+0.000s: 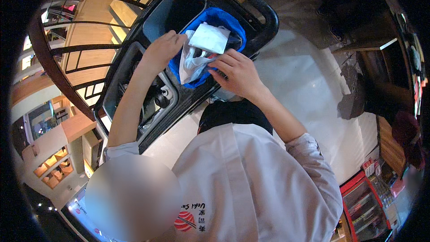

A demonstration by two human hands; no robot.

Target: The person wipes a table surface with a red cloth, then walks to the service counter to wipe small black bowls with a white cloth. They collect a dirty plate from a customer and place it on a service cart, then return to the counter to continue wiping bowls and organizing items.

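A white plastic bag (189, 64) lies in a bin lined with a blue bag (218, 13), set into a black trolley. On top of it rests a flat white packet (210, 38). My left hand (164, 50) grips the white bag's upper left edge with its fingertips. At the lower right, my right hand (235, 70) has its fingers on the same bag beside its handle, the thumb hanging slightly apart. Something red shows in part under the packet; what else the bag holds is hidden.
The trolley's black handle bar (268, 13) curves around at upper right. A grey bin (171, 10) and a bin with dark items (161, 97) flank the blue-lined one. A dark metal railing (84, 47) stands left; a red-framed display cooler (364, 205) is at lower right.
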